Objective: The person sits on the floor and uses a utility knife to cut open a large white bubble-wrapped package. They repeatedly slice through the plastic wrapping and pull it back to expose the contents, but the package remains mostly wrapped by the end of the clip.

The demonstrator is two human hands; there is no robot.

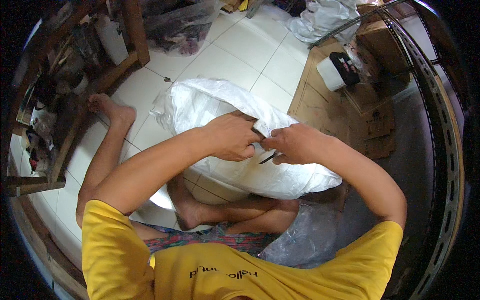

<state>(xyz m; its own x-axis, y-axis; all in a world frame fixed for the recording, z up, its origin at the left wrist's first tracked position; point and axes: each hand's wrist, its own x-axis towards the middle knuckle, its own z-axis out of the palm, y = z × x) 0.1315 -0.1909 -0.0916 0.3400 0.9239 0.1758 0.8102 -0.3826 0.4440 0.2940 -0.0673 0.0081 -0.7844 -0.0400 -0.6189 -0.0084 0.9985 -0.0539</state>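
Observation:
A large white woven sack (295,182) lies across the floor in front of my crossed legs. Above its middle, my left hand (232,136) and my right hand (298,144) meet, fingers bent and closed. Between the fingertips is a small white piece (262,128) with a dark edge, which both hands appear to pinch. Just below my right fingers a thin black strip (268,158) sticks out; its other end is hidden. Much of the small piece is covered by my fingers, so its kind is unclear.
Flat cardboard (320,110) lies to the right, bearing a white-and-black object (332,72). A slotted metal rack (447,155) curves along the right side. A wooden frame (137,32) stands left. Clear plastic (312,230) sits beside my knee; a white bag (322,20) lies at the back.

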